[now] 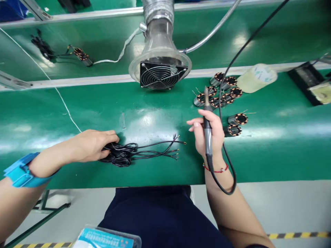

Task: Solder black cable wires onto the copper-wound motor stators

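My left hand (95, 145) is closed around a bundle of black cables (120, 154) lying on the green bench top. Their stripped ends, with small coloured wires, point right toward the middle. In my right hand (210, 132) rests a soldering iron (208, 137), its tip pointing away from me and its cord looping down past my wrist. Beyond that tip stands a group of motor stators (216, 100) with copper windings. Two more stators (236, 119) sit to the right of my right hand.
A fume extractor (160, 74) with a fan grille hangs over the bench's back edge. At the back right are a roll of clear tape (257, 78) and a black holder (309, 82). Another stator (82, 57) with a cable lies at the back left. A white cord (64, 105) crosses the left side.
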### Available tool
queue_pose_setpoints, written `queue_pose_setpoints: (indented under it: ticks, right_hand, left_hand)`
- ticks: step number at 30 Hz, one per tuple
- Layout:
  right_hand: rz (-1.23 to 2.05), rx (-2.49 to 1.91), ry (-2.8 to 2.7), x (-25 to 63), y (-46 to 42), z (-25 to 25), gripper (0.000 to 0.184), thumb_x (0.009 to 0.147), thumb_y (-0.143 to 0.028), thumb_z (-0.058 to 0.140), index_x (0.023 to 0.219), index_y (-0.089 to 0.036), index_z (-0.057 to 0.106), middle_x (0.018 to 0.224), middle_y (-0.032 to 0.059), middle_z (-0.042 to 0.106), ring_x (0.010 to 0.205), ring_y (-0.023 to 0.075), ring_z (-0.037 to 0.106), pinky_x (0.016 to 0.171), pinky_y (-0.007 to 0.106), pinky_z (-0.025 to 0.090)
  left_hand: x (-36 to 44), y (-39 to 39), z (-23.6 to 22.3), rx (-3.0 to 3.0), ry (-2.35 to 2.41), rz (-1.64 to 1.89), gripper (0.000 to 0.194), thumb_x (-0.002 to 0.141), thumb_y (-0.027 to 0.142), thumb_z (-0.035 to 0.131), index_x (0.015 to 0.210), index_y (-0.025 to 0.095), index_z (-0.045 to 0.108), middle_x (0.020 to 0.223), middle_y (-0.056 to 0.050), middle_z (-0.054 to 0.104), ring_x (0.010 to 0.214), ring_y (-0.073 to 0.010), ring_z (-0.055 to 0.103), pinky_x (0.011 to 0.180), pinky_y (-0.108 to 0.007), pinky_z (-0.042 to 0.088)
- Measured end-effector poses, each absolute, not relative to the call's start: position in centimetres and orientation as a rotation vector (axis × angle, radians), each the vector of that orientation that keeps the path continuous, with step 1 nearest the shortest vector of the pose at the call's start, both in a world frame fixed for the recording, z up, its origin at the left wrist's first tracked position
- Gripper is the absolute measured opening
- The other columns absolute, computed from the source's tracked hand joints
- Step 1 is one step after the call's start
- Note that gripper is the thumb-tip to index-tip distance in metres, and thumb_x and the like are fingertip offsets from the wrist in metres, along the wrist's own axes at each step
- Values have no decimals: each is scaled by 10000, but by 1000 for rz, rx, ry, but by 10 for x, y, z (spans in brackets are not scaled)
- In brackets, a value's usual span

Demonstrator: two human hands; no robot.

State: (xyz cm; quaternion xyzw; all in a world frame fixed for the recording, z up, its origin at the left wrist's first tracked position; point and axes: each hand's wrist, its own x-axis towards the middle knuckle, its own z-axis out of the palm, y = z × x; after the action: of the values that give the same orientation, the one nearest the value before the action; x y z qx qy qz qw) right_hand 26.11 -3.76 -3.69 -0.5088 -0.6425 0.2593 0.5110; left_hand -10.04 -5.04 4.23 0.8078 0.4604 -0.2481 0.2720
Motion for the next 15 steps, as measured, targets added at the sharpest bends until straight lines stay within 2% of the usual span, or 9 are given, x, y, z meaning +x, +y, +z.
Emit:
queue_pose_setpoints:
  ticks: [5, 7, 11, 15]
  right_hand:
    - [636, -1220, -1520, 261, -36, -38, 319, 931, -222, 529, 1242, -290, 537, 912, -7, 706, 626, 111, 627, 654, 302, 548]
    - [630, -1230, -1525, 260, -36, -38, 319, 930, -222, 526, 1241, -295, 536, 903, -10, 706, 632, 117, 632, 651, 304, 549]
    - [621, -1233, -1550, 260, -36, -38, 315, 933, -226, 522, 1241, -295, 532, 879, -15, 710, 632, 127, 641, 638, 305, 560]
    - [610, -1232, -1532, 260, -36, -38, 304, 936, -245, 516, 1237, -289, 527, 885, -14, 706, 655, 131, 653, 666, 322, 570]
  left_hand:
    - [-104, -41, 70, 2205, 1390, -666, 237, 901, 241, 443, 1095, 221, 577, 1070, -11, 671, 779, -150, 602, 687, -250, 397]
    - [-106, -35, 75, 2260, 1495, -672, 241, 929, 283, 453, 1135, 229, 565, 1115, 5, 649, 754, -138, 589, 665, -235, 383]
    - [-105, -35, 67, 2426, 1577, -684, 393, 955, 366, 453, 1322, 226, 482, 1332, -42, 534, 708, -140, 580, 592, -252, 371]
    - [-102, -58, 46, 2354, 1389, -605, 357, 957, 329, 437, 1289, 251, 542, 1298, -44, 572, 823, -163, 642, 671, -276, 448]
